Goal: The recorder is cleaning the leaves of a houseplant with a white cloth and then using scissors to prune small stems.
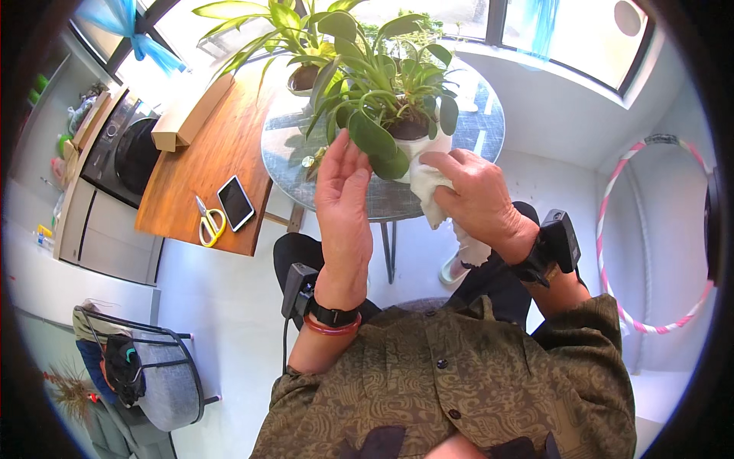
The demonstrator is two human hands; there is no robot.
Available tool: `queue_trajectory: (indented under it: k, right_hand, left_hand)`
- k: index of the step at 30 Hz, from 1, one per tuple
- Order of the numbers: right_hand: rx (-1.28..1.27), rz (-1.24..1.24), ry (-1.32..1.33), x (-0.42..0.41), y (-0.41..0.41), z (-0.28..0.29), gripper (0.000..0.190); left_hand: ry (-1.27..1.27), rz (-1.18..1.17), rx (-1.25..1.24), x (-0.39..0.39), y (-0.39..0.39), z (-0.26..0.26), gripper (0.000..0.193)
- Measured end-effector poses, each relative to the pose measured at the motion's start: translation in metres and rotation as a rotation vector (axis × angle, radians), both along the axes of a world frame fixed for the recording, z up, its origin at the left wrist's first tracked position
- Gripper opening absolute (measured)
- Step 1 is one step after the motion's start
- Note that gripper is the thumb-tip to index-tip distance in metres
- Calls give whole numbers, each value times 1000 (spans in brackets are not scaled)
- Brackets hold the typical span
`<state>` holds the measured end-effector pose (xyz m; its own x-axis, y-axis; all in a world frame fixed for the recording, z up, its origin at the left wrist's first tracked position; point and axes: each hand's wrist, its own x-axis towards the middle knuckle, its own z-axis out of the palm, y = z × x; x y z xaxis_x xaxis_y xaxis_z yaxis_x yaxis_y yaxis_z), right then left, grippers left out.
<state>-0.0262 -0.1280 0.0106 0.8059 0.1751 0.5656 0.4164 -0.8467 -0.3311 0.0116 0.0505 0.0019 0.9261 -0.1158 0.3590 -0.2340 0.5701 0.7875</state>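
Note:
A leafy green plant (367, 132) grows in a white pot (427, 148) near the front edge of a round glass-topped table (373, 201). My right hand (479, 198) grips a crumpled white cloth (427, 192) against or just beside the pot's right front side. To the left, my left hand (344, 201) is raised with its fingers extended, its tips by the lower leaves; whether they touch is unclear. No held object shows in it. Another potted plant (304, 77) stands behind on the left, and finer foliage shows farther back.
A wooden table (195, 189) adjoins on the left, bearing yellow-handled scissors (211, 226), a smartphone (235, 203) and a long cardboard box (192, 115). A pink-and-white hoop (602, 229) leans at the right wall. A chair (166, 373) with clothing on it stands at lower left.

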Motion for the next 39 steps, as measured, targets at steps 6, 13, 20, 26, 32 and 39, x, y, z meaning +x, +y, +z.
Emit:
queue_trajectory:
  k: [6, 13, 20, 26, 32, 39]
  right_hand:
    - [54, 37, -30, -4, 4, 15, 35]
    - [40, 39, 21, -6, 6, 14, 33]
    - [61, 47, 24, -3, 4, 8, 35]
    - [41, 41, 34, -3, 4, 9, 36]
    - [59, 71, 18, -2, 4, 9, 38]
    - [126, 132, 60, -6, 5, 15, 39]
  left_hand:
    - [-46, 84, 74, 0, 3, 0, 39]
    - [-40, 100, 171, 4, 2, 2, 30]
    - [-43, 42, 66, 9, 5, 4, 22]
    - [9, 20, 88, 7, 2, 12, 18]
    - [53, -96, 110, 23, 8, 5, 15]
    - [54, -175, -41, 20, -5, 15, 17]
